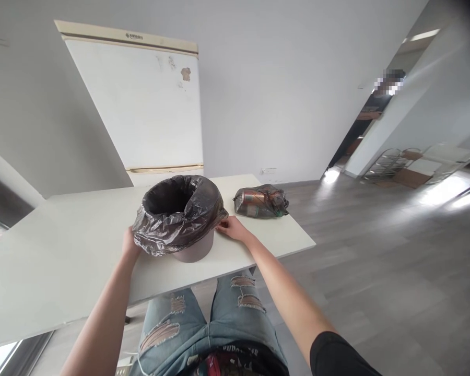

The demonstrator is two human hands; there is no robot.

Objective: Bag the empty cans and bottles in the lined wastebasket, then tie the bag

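Observation:
A grey-brown trash can [196,249] stands on the white table, its mouth lined with a black garbage bag [168,232]. The bag is folded over the rim and hangs loosely around the outside, with its middle open. My right hand [232,228] is closed on the bag's edge at the can's right side, fingers curled. On the left side, my left hand [129,242] touches the bag's hanging edge; its fingers are hidden behind the plastic. To the right of the can lies a filled dark plastic bag [260,201] with a reddish can showing through.
The white table [82,240] runs out to the left, and its right corner is near the filled bag. Behind it stands a white refrigerator [152,104] against the grey wall. A person [370,112] is in the doorway at far right; metal racks [387,164] stand nearby.

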